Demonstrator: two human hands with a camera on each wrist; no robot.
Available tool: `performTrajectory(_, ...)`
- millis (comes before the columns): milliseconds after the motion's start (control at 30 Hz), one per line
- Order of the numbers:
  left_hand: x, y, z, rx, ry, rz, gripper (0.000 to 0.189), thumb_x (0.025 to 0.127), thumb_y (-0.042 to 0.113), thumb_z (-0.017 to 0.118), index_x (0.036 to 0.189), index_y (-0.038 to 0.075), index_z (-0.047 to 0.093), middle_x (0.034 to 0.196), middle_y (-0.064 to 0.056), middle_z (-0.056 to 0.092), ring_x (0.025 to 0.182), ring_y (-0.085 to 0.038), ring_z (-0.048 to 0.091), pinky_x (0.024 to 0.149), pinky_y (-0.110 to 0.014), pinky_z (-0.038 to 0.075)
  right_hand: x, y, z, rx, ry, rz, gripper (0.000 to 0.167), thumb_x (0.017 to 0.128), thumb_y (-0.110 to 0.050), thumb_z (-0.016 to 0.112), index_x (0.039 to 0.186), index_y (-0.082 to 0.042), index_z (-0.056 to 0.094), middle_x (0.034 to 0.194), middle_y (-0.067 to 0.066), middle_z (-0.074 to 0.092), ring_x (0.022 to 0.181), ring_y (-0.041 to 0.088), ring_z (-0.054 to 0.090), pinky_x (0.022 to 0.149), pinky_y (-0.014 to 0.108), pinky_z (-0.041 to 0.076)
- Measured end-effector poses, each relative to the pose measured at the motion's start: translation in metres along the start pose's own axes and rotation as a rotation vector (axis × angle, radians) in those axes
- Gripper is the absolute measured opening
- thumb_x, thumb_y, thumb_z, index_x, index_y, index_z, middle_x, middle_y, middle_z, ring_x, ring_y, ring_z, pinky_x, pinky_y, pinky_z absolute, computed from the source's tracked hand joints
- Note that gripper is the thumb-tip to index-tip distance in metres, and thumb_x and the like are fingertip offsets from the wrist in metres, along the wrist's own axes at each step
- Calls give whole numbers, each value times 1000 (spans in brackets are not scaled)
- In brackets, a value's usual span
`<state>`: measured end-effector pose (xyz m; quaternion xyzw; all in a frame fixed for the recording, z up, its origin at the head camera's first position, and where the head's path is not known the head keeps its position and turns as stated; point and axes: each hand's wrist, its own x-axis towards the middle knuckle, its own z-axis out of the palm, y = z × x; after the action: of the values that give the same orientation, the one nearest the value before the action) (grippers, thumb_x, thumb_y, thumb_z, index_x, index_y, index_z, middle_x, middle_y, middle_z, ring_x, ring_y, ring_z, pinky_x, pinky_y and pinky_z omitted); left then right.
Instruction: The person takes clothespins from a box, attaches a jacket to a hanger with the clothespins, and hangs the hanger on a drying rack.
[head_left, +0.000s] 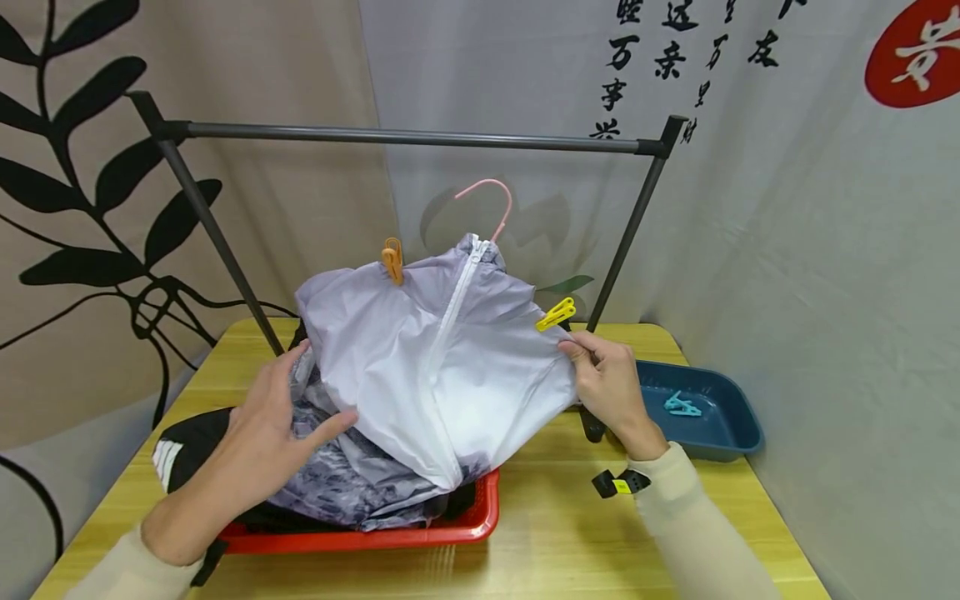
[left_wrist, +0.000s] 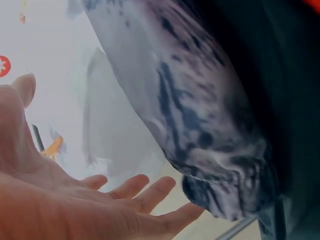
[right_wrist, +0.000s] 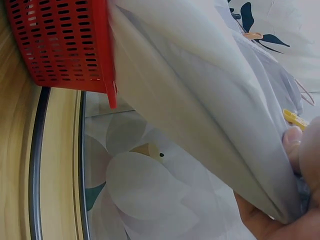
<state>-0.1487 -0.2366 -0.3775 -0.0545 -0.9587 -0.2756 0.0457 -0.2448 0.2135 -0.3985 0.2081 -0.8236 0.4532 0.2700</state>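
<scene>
1. Head view, far L: dark garment (head_left: 197,437) w/ white stripes, heaped at the red basket (head_left: 375,542) on the worktop (head_left: 555,517); basket prob. there to keep clothes together & off the wood.
2. L hand (head_left: 262,437): up by the L side of the jacket (head_left: 498,367), prob. to steady or straighten it. Grip spread wide, thumb well apart from extended fingers, nothing held. L wrist view: gathered cuff (left_wrist: 225,192) just beside the fingertips; can't tell if they touch.
3. Orange clip (head_left: 393,260): on jacket's L shoulder, prob. pinning fabric so it won't slip.
4. Jacket: lilac fading to white, above the basket, lower part overlapping it; zip (head_left: 453,312) runs up to the collar. Pink hanger (head_left: 511,200) has its hook out at the neck, below & apart from the rail of the dark rack (head_left: 420,138); hanger prob. keeps the shoulders spread.
5. Yellow clip (head_left: 557,314): R shoulder, opp. the orange one, likely same reason.
6. R hand (head_left: 615,385): pinches jacket's R edge just below yellow clip, prob. to keep that side taut. Grip closed up on fabric, thumb vs. fingers; R wrist view has folds converging there.
7. Blue tray (head_left: 720,427): far R, near R hand, w/ teal clip (head_left: 682,406) inside, prob. parked for easy reach.
</scene>
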Motion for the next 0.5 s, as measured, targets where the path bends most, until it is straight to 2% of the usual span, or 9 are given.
performTrajectory(200,-8,14,8,27,-45,28,137,98,74,85,188,13,2,188,-35,23,165,-67,35,114,-101,30,0,1,-8,-26,14,15,14,112,-7,77,105,-5,89,62,1,57,53,5,47,50,20,34)
performTrajectory(400,-13,26,16,67,-115,107,147,88,84,87,187,9,9,186,-34,31,165,-63,40,119,-95,37,-1,4,-17,-57,39,40,15,113,-7,76,110,-1,89,66,5,60,55,5,48,49,19,34)
performTrajectory(500,-14,29,21,88,-191,132,146,85,83,90,187,14,12,185,-29,34,166,-62,41,119,-97,35,-2,5,-20,-74,49,55,15,113,-7,75,109,0,88,65,5,57,53,6,47,48,20,33)
